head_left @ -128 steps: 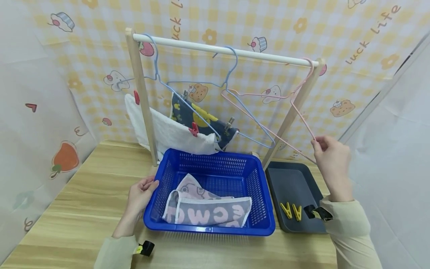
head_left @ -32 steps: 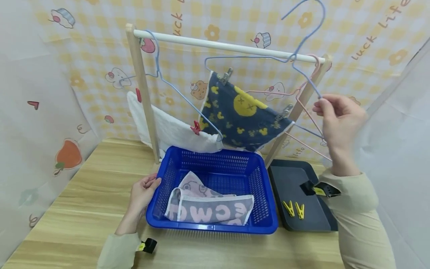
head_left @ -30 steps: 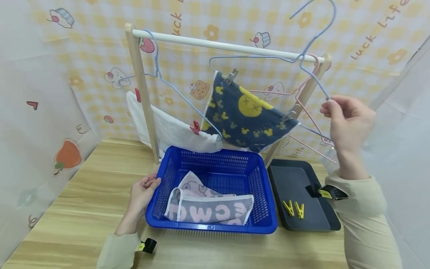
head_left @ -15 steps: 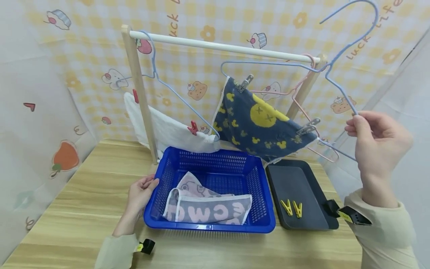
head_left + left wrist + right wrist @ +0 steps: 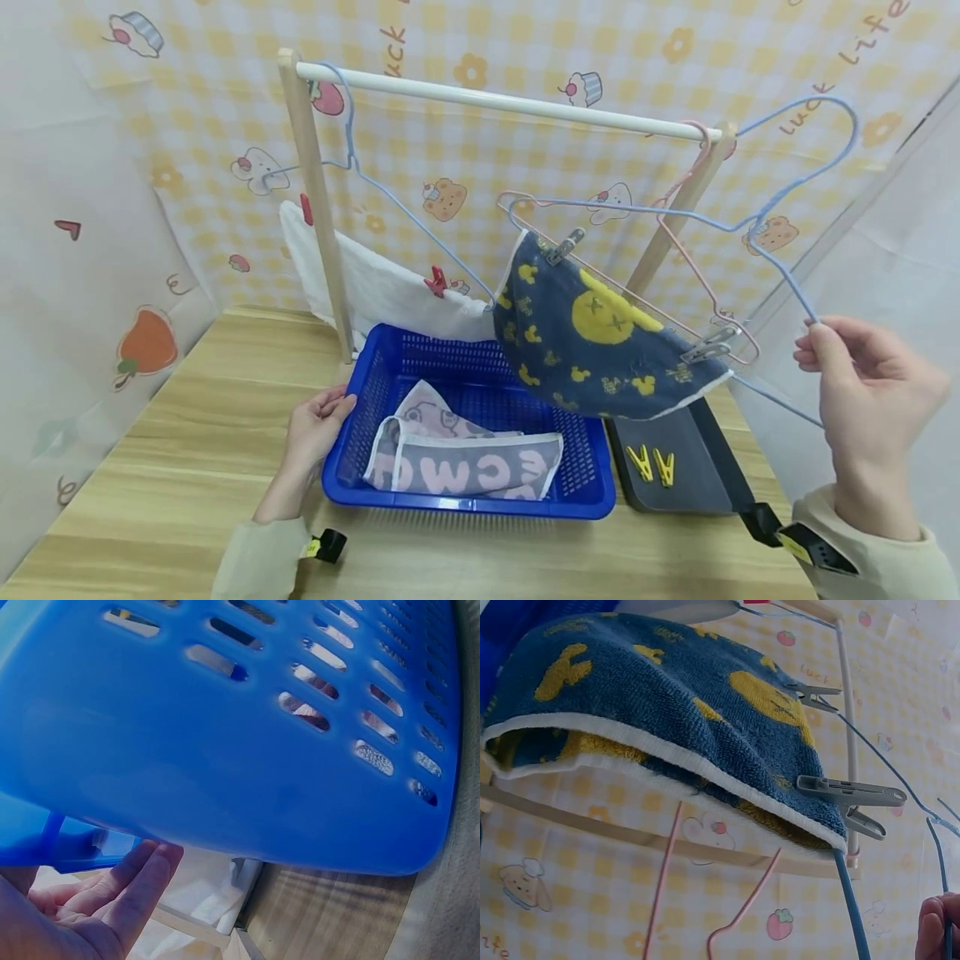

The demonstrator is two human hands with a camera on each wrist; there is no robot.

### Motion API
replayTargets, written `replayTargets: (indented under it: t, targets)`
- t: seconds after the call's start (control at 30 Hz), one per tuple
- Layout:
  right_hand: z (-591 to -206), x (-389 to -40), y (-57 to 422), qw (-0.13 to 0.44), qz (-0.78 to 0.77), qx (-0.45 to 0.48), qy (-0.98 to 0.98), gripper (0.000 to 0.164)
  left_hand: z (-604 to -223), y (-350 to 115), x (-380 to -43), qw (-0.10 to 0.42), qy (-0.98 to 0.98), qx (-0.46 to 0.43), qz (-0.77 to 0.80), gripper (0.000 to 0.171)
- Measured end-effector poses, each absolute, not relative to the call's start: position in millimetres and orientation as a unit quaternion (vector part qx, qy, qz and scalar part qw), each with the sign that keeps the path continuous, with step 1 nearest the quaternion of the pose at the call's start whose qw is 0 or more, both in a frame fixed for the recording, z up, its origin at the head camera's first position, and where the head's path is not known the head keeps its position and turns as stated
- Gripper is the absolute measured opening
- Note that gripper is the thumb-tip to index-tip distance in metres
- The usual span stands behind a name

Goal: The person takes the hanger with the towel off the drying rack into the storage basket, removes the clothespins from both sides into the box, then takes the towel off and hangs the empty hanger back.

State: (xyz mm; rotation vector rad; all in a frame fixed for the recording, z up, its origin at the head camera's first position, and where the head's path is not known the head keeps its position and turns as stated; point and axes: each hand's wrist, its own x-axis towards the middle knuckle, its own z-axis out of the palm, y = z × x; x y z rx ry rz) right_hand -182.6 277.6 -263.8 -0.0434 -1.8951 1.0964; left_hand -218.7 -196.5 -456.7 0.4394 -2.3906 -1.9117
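My right hand [image 5: 873, 392] pinches one slanted arm of a blue wire hanger [image 5: 780, 196], held off the rod in front of the rack's right side. From this hanger hangs a dark blue towel [image 5: 555, 342] with yellow patterns, fixed by two grey clothespins [image 5: 847, 793]. The towel's lower edge overlaps the right part of a blue plastic basket [image 5: 468, 506]. At the basket's left rim is my left hand [image 5: 315, 429], thumb and fingers gripping the edge; the left wrist view shows its fingers against the rim. A folded grey and pink towel [image 5: 480, 467] lies inside the basket.
A drying rack with a white rod [image 5: 495, 102] bears a pink hanger [image 5: 686, 237] at right. Another blue hanger [image 5: 420, 229] at left carries a white towel [image 5: 390, 292] with red clothespins [image 5: 436, 282]. Two yellow clothespins [image 5: 652, 467] lie in a dark tray [image 5: 693, 492].
My right hand went from the pink hanger to the blue hanger with the dark blue towel, took it off the rod and brought it right, then down and nearer. The left hand stayed at the basket.
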Motion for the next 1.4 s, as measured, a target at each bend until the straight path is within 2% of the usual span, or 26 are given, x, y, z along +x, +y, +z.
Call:
replayTargets:
  t: [0.5, 0.77, 1.07, 1.4]
  targets:
    - [-292, -172, 302, 0.426, 0.413, 0.001, -0.805, 0.008, -457, -196, -219, 0.030, -0.772, 0.139, -0.619, 0.038]
    - [-300, -171, 308, 0.437, 0.492, 0.097, -0.747, 0.006, -456, -196, -218, 0.026, -0.778, 0.137, -0.613, 0.039]
    - [-307, -190, 277, 0.386, 0.597, 0.208, -0.672, 0.007, -457, -196, -219, 0.031, -0.770, 0.142, -0.622, 0.038]
    - [-313, -213, 232, 0.361, 0.569, 0.279, -0.684, 0.004, -457, -195, -220, 0.035, -0.765, 0.142, -0.627, 0.037]
